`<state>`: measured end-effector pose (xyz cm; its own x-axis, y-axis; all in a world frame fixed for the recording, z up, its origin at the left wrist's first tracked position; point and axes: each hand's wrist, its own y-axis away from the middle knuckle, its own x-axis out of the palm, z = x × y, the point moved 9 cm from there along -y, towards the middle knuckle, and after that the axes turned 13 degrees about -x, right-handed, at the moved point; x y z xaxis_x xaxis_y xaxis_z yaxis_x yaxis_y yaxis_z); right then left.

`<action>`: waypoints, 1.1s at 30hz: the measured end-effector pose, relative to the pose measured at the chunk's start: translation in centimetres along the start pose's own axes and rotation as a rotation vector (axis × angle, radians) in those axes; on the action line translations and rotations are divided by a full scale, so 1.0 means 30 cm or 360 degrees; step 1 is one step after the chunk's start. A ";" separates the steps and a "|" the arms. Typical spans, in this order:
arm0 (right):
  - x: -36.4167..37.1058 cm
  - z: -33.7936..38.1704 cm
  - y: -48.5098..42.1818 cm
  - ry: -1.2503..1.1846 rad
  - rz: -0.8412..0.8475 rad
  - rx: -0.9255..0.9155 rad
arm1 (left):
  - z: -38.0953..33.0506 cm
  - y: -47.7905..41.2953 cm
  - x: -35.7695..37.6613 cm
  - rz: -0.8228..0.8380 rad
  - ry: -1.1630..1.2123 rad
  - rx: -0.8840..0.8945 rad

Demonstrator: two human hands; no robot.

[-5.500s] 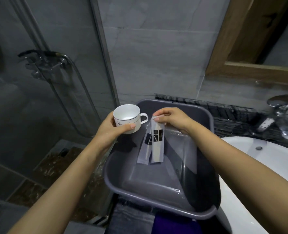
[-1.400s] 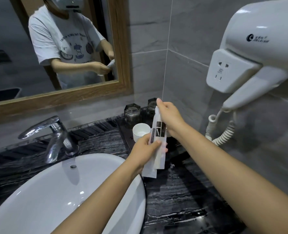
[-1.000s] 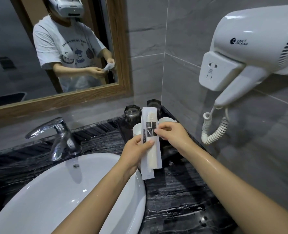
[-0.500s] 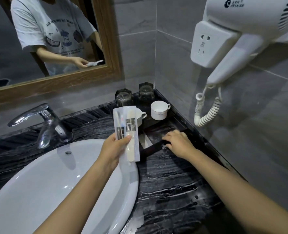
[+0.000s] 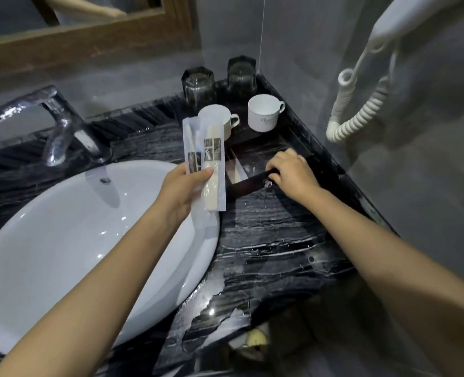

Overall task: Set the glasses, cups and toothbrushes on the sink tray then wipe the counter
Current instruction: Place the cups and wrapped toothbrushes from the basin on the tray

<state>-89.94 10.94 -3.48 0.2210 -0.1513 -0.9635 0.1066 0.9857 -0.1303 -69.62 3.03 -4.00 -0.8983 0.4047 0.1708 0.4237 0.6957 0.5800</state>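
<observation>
My left hand [image 5: 183, 187] holds two wrapped toothbrush packets [image 5: 207, 159] upright over the basin's right rim. My right hand [image 5: 290, 174] grips the near rim of the black tray [image 5: 248, 185] in the counter's back right corner. On the tray stand two dark glasses [image 5: 198, 84] [image 5: 242, 74] at the back. In front of them sit two white cups [image 5: 263, 112] [image 5: 229, 125], the left one partly hidden behind the packets.
A white basin [image 5: 76, 240] fills the left. The chrome tap [image 5: 51, 118] stands behind it. The black marble counter [image 5: 274, 240] shows water drops. A white coiled cord [image 5: 358, 110] from the wall hair dryer hangs to the right of the tray. A wood-framed mirror [image 5: 89, 42] is above.
My right hand let go of the packets and moved to the tray's near rim, where it stays. My left hand keeps the packets. The view tilted further down.
</observation>
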 end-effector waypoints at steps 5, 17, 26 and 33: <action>0.002 -0.001 0.031 -0.0028 0.0007 -0.0002 | 0.051 -0.013 0.023 -0.0003 -0.0052 -0.0077; 0.000 0.014 0.089 -0.0083 0.0101 0.0017 | 0.118 -0.041 0.120 0.0064 -0.0040 -0.0196; 0.022 0.049 0.123 -0.1474 -0.0131 0.0638 | 0.136 -0.065 0.258 0.0225 0.0200 -0.0250; 0.012 -0.022 0.143 -0.1731 -0.0257 0.0841 | 0.149 -0.072 0.244 0.0200 0.0354 -0.0316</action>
<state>-90.05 15.16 -4.55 0.8381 -0.5018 -0.2138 0.5330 0.8369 0.1250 -76.60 7.15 -7.56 -0.8529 0.3253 0.4083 0.5219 0.5101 0.6837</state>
